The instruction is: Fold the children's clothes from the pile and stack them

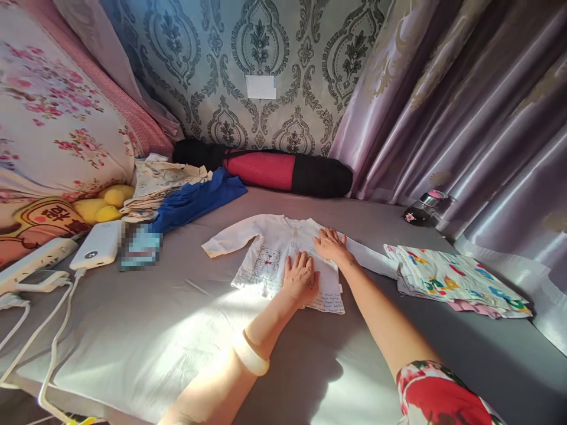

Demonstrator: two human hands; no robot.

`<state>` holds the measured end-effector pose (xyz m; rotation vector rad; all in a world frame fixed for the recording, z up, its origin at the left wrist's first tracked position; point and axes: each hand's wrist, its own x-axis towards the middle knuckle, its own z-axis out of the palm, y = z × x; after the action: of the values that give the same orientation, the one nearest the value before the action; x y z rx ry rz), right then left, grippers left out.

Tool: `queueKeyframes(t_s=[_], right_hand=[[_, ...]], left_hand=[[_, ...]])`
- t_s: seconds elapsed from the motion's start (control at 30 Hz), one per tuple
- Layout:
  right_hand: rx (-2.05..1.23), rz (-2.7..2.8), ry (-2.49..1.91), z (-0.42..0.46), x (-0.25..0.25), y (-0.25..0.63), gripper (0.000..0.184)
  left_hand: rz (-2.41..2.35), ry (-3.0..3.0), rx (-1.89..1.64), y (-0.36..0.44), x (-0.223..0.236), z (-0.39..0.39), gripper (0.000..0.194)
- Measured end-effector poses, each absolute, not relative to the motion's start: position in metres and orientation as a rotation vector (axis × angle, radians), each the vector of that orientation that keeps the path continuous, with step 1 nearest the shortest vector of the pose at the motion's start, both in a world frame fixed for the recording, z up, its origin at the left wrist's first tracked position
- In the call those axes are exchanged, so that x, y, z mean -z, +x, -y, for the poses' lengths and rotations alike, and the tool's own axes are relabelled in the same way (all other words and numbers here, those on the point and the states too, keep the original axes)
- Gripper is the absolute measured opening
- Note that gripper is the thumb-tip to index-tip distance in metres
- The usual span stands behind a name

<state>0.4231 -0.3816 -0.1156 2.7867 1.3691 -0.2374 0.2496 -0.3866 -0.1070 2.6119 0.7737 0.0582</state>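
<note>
A small white baby shirt [270, 236] with a bear drawing lies spread on the grey bed sheet [186, 330], its sleeves reaching out to both sides. My left hand [301, 276] rests flat on the middle of its front, fingers extended. Higher up, near the shoulder on the right, my right hand [331, 244] also lies flat with fingers apart. Neither hand grips the cloth. The right sleeve's cuff meets a folded stack of printed clothes [456, 277].
On the left are a white power bank [98, 245], a power strip [38, 262] with cables, a blue garment [199, 200] and a pile of folded clothes [166, 177]. A black-and-red roll [261, 170] lies along the wall. A dark bottle [423, 208] stands by the curtain.
</note>
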Motion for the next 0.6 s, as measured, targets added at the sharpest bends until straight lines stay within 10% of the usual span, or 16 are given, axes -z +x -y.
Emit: queueKeyframes(t_s=[0.6], right_hand=[[0.244, -1.851, 2.679, 0.253, 0.135, 0.333, 0.062]], left_hand=[[-1.01, 2.51, -0.384, 0.148, 0.095, 0.276, 0.029]])
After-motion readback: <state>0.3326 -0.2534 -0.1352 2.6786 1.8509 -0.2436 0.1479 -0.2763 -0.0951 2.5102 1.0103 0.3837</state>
